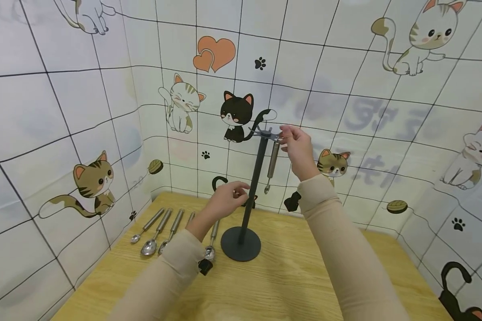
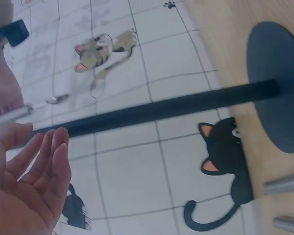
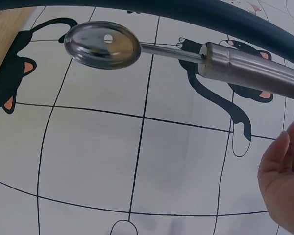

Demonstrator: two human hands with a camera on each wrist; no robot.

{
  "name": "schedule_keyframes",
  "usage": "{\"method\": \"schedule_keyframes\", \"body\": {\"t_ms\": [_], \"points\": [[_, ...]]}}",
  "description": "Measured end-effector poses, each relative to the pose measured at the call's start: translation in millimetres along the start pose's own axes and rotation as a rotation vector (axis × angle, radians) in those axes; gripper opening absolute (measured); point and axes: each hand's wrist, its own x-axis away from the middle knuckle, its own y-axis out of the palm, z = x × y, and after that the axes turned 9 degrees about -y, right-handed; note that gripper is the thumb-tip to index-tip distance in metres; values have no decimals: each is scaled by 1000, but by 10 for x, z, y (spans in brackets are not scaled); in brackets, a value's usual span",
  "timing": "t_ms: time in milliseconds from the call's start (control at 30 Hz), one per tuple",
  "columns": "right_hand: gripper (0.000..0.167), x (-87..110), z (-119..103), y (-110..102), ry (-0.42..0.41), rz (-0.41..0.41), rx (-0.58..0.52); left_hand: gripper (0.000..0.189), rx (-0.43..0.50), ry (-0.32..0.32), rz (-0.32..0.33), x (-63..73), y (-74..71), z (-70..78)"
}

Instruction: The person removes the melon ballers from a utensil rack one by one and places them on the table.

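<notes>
A dark stand [image 1: 255,178] with a round base and a hooked top [image 1: 265,133] rises from the table. Beside its pole hangs a steel melon baller [image 1: 272,162], bowl down; the right wrist view shows a small hole in its bowl [image 3: 104,45]. My right hand [image 1: 299,149] is up at the hooks, fingertips by the top of the handle. Whether they pinch it is unclear, since that end is out of the right wrist view. Lower down, my left hand [image 1: 226,199] is beside the pole, fingers loosely bent and holding nothing, as the left wrist view shows its palm [image 2: 32,196].
Several steel utensils with round bowls, among them a large spoon [image 1: 149,246], lie in a row on the left of the wooden table [image 1: 305,276]. My left forearm covers part of that row. A cat-printed wall covering [image 1: 209,107] stands close behind the stand.
</notes>
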Motion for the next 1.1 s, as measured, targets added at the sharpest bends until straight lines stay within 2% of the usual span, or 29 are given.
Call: {"method": "schedule_keyframes", "body": {"t_ms": [100, 200, 367, 467, 667, 800, 967, 1100], "points": [[38, -17, -6, -5, 74, -49, -33, 31, 2, 28, 13, -19, 64, 182], [32, -15, 14, 8, 104, -35, -78, 32, -2, 54, 35, -50, 133, 320], [21, -11, 8, 12, 116, -21, -131, 37, -70, 92, 159, -124, 219, 513], [19, -6, 8, 10, 109, -33, -153, 40, -118, 87, 232, -168, 263, 610], [18, 11, 23, 27, 95, -38, -207, 38, -268, 64, 357, -244, 348, 767], [17, 22, 24, 27, 87, -52, -231, 39, -329, 43, 417, -289, 381, 849], [16, 42, 30, 35, 105, -70, -242, 36, -334, 28, 454, -331, 405, 885], [16, 41, 32, 41, 113, -76, -244, 37, -319, 37, 448, -341, 410, 876]]}}
